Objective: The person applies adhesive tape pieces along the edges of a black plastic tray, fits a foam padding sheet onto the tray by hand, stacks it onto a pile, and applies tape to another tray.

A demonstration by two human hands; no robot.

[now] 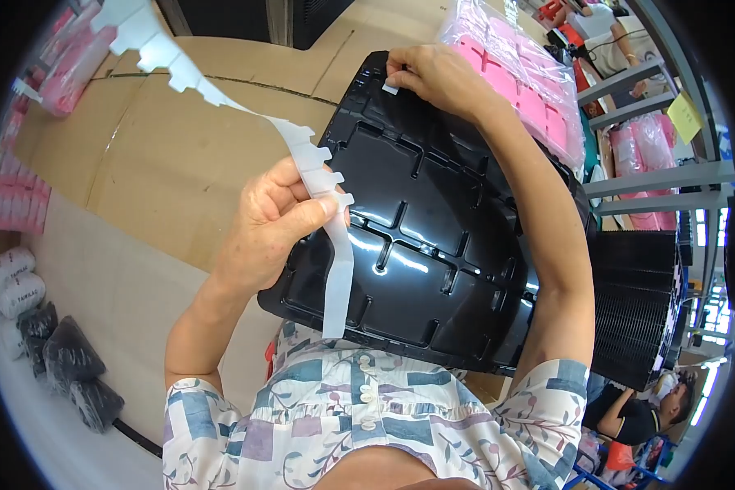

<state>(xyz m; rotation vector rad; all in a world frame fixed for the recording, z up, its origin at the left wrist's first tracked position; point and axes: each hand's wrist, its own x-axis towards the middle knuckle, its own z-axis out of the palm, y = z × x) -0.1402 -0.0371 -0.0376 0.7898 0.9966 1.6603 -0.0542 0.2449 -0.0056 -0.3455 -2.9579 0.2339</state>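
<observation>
My left hand [273,216] pinches a long white strip [302,151] with notched tabs along one edge, which looks like a strip of stickers. One end of it hangs over the near left part of a glossy black plastic tray [457,212]; the rest runs up and out of view at the top left. At the tray's far left corner, my right hand [437,73] has its thumb and fingers closed on a small white tab [390,88]. Whether that tab is stuck to the tray, I cannot tell. Moulded grooves and cross shapes cover the tray.
Pink trays [514,90] wrapped in clear plastic lie beyond the tray on the cardboard-covered table [196,131]. A stack of black trays [637,306] stands at right, near a grey metal rack [661,180]. Another person [641,416] is at lower right.
</observation>
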